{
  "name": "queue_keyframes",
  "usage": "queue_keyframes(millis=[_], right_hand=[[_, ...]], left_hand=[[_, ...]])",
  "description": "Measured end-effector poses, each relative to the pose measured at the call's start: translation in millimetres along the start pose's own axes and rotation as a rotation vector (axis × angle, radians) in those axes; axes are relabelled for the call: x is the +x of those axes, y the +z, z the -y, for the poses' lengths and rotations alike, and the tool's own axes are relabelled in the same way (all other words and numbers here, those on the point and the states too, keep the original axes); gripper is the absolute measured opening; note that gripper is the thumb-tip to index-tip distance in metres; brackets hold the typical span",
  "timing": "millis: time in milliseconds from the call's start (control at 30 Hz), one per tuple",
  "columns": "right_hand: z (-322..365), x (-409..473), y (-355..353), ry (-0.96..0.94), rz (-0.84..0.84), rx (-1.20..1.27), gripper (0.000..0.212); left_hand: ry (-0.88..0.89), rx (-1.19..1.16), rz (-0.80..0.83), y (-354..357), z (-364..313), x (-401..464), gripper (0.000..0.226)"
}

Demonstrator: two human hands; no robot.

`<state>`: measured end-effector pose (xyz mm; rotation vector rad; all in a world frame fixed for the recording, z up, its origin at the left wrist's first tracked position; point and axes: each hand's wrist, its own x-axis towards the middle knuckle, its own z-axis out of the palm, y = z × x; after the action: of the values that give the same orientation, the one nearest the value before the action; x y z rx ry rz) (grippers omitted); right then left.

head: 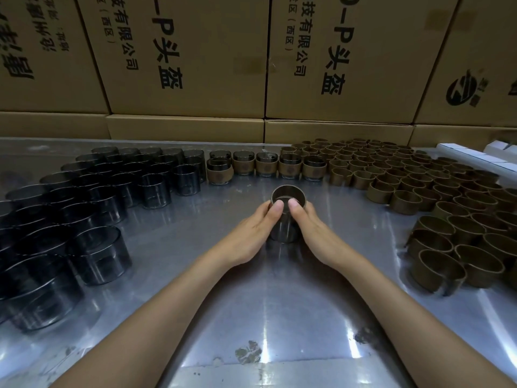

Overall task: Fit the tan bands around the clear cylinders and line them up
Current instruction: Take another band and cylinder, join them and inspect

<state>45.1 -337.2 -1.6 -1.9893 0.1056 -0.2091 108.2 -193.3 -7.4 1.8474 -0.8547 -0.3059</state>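
Note:
A clear cylinder (284, 231) stands upright on the metal table (268, 303) at the centre, with a tan band (291, 193) sitting around its top rim. My left hand (251, 233) and my right hand (316, 233) grip the cylinder from both sides, thumbs pressing on the near edge of the band. Behind it, a row of banded cylinders (265, 166) runs along the back of the table. Several bare clear cylinders (92, 197) crowd the left side. Several loose tan bands (419, 197) cover the right side.
Stacked cardboard boxes (195, 65) form a wall along the table's far edge. White flat packs (475, 155) lie at the back right. A scuffed patch (247, 351) marks the table near me.

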Motion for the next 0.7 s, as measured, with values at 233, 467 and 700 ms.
queue_keyframes(millis=[233,467,700], right_hand=[[-2.6,-1.0,-2.5,-0.006,0.036,0.280,0.055],[-5.7,-0.5,1.9,-0.047,0.034,0.539,0.044],[-8.7,0.9,0.8,-0.073,0.046,0.663,0.040]], left_hand=[[0.040,-0.124,0.002,0.1,-0.4,0.5,0.052],[-0.008,-0.266,-0.049,-1.8,-2.0,-0.6,0.030],[-0.027,-0.464,-0.071,2.0,-1.9,0.8,0.031]])
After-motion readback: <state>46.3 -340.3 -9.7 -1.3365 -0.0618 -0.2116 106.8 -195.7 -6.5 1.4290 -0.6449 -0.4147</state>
